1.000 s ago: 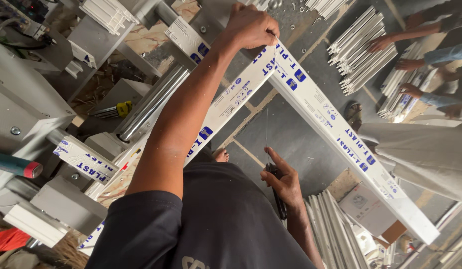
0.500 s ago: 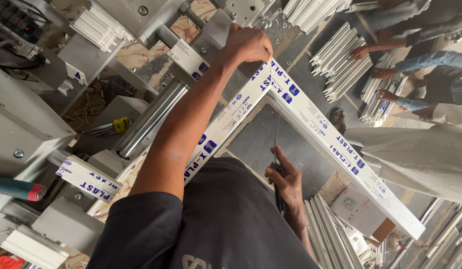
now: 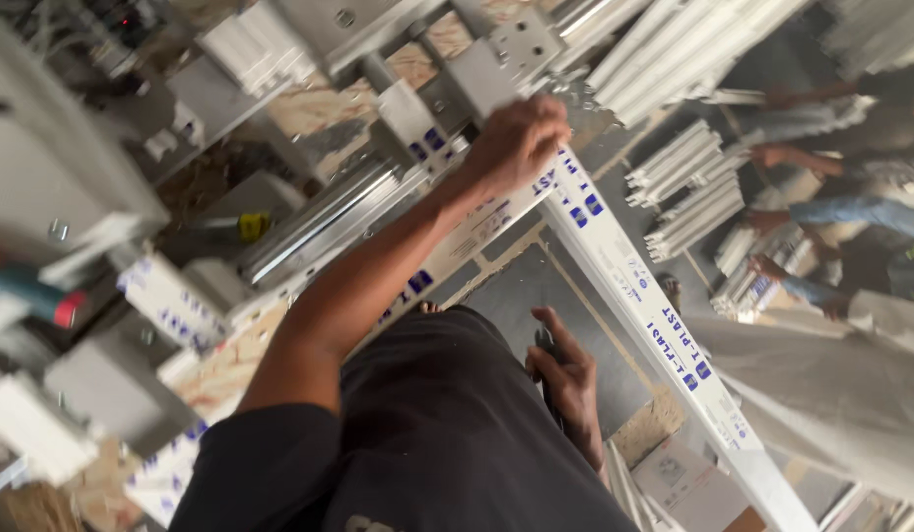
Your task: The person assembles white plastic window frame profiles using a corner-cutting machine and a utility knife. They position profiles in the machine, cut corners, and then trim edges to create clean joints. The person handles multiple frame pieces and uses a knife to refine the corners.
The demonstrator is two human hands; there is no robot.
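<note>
My left hand point(image 3: 516, 138) is stretched out and closed over the corner joint of a white plastic profile frame point(image 3: 624, 266) with blue print. One bar runs from that corner down to the right, the other point(image 3: 447, 251) runs back under my forearm. My right hand point(image 3: 567, 382) hangs beside my hip in dark clothing, its fingers curled on a slim dark object point(image 3: 545, 369) that I cannot identify. The frame lies over a dark floor panel point(image 3: 536, 291).
A grey machine with metal rails point(image 3: 329, 222) and white profile offcuts point(image 3: 166, 296) stands at the left. Stacks of white profiles point(image 3: 688, 187) lie at the right, where another person's hands point(image 3: 772, 156) work. A white-clad figure point(image 3: 841, 384) is at the lower right.
The view has swung, so the frame corner and my left hand sit lower in the picture. My left hand stays on the corner and my right hand stays by my hip.
</note>
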